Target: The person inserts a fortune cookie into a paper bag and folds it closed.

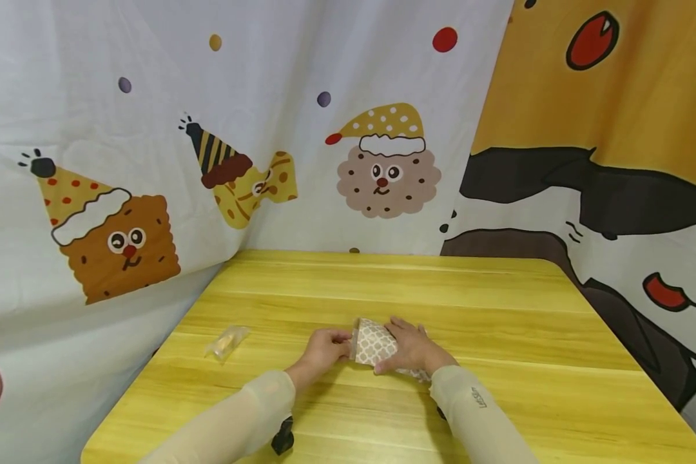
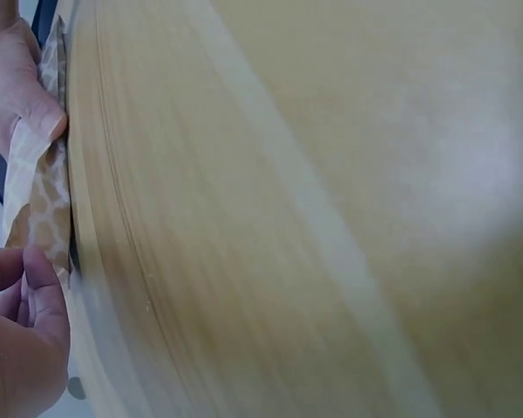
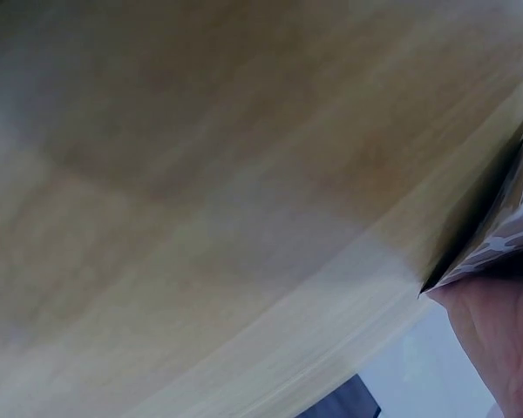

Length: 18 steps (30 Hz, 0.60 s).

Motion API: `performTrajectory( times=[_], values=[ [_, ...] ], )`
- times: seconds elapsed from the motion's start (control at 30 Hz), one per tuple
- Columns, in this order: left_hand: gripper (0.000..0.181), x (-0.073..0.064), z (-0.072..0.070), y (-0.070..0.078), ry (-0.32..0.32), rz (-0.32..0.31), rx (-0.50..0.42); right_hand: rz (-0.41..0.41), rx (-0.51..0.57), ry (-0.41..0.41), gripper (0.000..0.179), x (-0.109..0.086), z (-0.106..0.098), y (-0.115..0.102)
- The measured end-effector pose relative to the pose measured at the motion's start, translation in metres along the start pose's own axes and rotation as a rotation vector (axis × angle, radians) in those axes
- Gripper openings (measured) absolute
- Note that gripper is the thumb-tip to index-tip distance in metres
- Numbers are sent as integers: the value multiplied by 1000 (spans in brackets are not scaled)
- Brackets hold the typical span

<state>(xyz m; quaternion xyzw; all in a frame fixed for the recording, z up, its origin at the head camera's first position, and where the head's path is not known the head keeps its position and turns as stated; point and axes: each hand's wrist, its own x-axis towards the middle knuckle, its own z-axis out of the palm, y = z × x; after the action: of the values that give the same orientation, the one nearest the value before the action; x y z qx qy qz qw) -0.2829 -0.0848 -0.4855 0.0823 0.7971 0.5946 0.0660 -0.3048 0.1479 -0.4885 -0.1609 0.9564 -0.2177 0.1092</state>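
Note:
A small packet (image 1: 374,343), white with a tan net-like pattern, lies on the table in front of me. My left hand (image 1: 323,353) pinches its left end, where a narrow band runs along the edge. In the left wrist view, the thumb and forefinger of that hand meet at the end of the patterned wrapper (image 2: 48,205). Across the packet's right part lies my right hand (image 1: 410,347), holding it with the thumb on the near side and the fingers toward the far side. Much of the packet's right half is hidden under that hand.
To the left on the wood-grain table (image 1: 481,309) lies a small clear wrapper (image 1: 228,341) with something yellowish in it. A printed curtain (image 1: 301,58) with cartoon biscuits hangs along the table's back and left side.

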Motion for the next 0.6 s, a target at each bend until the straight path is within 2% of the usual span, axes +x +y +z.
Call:
performTrajectory(
  times=[0.1, 0.37, 0.53, 0.6],
  values=[
    [20, 1, 2, 0, -16, 3, -7, -3, -1, -1, 117, 0, -1, -1],
    [23, 4, 11, -2, -102, 12, -106, -3, -7, -9, 117, -3, -2, -1],
    [26, 5, 12, -3, -76, -27, -132, -7, 7, -8, 118, -2, -2, -1],
    [25, 4, 9, -4, -65, -24, -128, -10, 8, -7, 118, -2, -2, -2]
  ],
)
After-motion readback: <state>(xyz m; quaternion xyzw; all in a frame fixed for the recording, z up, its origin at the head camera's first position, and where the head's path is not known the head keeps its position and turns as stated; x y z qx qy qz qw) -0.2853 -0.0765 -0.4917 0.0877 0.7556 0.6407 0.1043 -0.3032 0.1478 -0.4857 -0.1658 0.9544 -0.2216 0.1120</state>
